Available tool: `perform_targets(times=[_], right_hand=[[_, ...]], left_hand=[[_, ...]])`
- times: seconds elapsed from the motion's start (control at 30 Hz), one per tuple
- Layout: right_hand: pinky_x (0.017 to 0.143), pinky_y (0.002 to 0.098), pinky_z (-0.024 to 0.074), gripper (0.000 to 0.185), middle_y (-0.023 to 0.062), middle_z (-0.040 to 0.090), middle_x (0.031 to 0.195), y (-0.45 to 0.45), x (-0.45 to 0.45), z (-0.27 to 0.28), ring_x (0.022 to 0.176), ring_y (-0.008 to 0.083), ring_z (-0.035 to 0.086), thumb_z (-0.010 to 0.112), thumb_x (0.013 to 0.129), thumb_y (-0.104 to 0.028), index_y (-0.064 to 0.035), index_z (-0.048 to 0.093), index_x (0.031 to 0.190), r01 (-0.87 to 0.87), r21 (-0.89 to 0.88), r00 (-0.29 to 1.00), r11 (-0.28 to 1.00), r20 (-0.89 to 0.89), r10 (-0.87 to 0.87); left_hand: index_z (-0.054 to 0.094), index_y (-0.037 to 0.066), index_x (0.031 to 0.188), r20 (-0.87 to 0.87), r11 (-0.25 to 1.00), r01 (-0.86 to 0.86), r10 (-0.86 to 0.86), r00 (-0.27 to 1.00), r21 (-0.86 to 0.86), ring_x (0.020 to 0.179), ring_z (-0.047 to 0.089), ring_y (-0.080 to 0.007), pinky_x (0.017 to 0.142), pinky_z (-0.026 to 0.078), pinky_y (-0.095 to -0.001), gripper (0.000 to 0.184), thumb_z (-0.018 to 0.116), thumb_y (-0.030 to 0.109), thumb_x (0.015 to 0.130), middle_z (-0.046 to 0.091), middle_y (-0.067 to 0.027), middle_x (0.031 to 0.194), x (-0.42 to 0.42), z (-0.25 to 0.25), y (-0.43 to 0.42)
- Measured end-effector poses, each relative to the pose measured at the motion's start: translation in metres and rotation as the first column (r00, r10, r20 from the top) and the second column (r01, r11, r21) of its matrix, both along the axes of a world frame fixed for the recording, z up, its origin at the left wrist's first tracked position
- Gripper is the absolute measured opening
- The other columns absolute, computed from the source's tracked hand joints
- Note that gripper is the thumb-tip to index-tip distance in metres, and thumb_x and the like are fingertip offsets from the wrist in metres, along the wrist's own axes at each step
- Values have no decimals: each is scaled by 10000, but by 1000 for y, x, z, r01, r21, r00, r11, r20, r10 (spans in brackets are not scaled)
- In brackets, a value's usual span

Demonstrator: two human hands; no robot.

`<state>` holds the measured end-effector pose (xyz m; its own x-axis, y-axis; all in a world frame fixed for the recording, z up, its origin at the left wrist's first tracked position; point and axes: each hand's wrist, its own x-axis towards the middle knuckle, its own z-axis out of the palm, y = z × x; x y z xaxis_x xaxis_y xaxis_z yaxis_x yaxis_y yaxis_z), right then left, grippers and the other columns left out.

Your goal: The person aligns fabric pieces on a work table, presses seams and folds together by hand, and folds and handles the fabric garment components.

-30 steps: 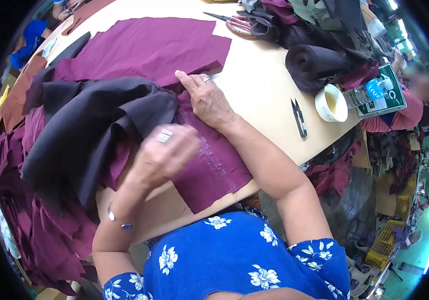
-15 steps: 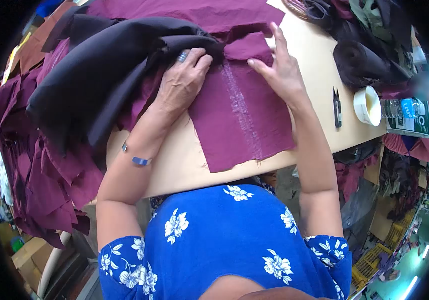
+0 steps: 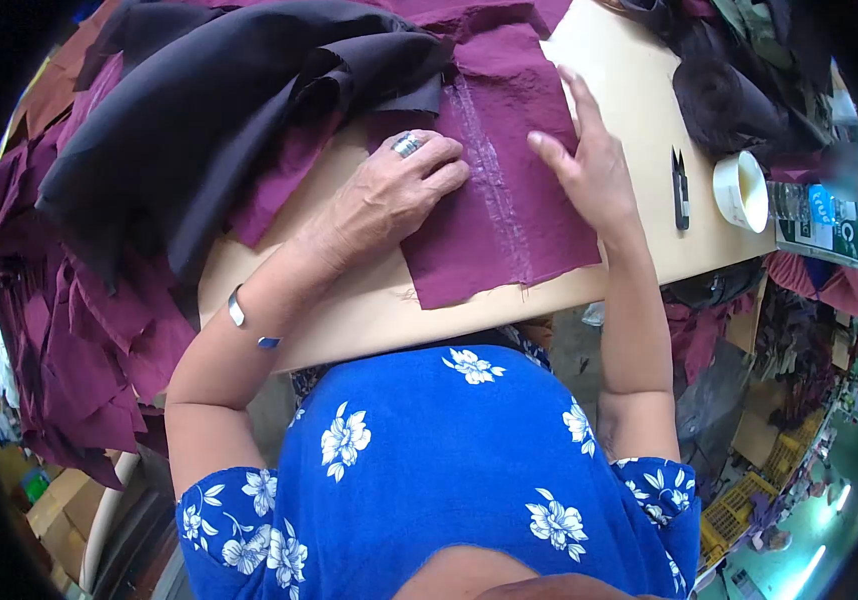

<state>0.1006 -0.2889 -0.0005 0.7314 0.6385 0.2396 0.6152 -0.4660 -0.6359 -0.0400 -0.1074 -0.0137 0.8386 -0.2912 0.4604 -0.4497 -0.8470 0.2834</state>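
Note:
A maroon cloth piece point(image 3: 549, 225) lies on the table with a pale, whitish strip point(image 3: 484, 165) running down its middle. My left hand point(image 3: 399, 195) is closed, its curled fingers at the left part of this cloth; the fingertips are partly hidden. My right hand point(image 3: 594, 165) is open along the right edge, thumb apart from the fingers, touching or just over the cloth. Black fabric point(image 3: 189, 120) is heaped to the left of the piece, with more maroon cloth point(image 3: 284, 190) showing beneath it.
Black thread snips point(image 3: 681, 190) lie at the right, near a white bowl point(image 3: 740, 192) and a plastic bottle point(image 3: 794, 202). Rolled dark fabric point(image 3: 719, 105) sits at the back right. Maroon strips point(image 3: 69, 330) hang off the table's left side.
My left hand has moved from the black fabric down and right onto the maroon piece. The fold at the piece's top has been opened out. My right hand has shifted slightly down and right.

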Motion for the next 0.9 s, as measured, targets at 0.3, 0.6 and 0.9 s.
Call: perform_targets(times=[0.3,0.6,0.9], right_hand=[[967,384,352,677,73,485,1317,-11,-30,15,1145,258,499,594,778,-18,-120,323,1390,187,-243,815,952,580,-12],[1004,413,306,579,68,527,1254,-15,-13,-19,1176,236,465,518,833,-56,-152,347,1378,-134,-51,961,990,238,142],[1023,414,274,542,81,516,1266,-17,-9,-23,1200,241,441,530,848,-99,-151,360,1361,-127,-108,948,986,278,153]], left_hand=[[573,50,1043,-16,981,122,-121,993,151,996,551,-254,844,465,-339,286,587,49,757,554,-95,1073,55,18,3],[537,52,982,-415,924,336,-237,879,184,990,494,-266,858,401,-388,314,675,151,718,522,-85,972,97,32,13],[514,52,779,-494,899,421,-313,811,122,881,515,-278,797,401,-382,197,673,124,688,544,-91,877,106,38,12]])
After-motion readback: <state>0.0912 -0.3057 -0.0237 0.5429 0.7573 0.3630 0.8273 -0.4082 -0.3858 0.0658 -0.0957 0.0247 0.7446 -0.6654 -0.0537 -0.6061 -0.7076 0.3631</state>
